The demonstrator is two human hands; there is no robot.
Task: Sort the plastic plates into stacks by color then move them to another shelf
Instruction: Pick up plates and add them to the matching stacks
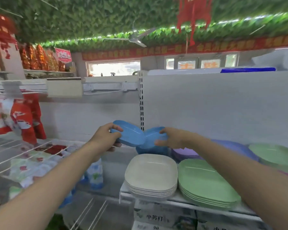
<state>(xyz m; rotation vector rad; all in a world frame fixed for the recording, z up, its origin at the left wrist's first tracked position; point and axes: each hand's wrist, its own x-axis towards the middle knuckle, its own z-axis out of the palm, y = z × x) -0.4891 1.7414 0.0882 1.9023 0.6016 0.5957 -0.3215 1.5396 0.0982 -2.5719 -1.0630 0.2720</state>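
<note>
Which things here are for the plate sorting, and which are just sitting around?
For the job: blue plates held by the left hand and right hand; white plates; green plates; purple plates; shelf.
Just around: red packets, water bottle, ceiling fan.

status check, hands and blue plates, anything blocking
Left hand grips one blue plate, tilted. Right hand grips another blue plate above the blue stack. White stack in front, nothing blocking.
</note>
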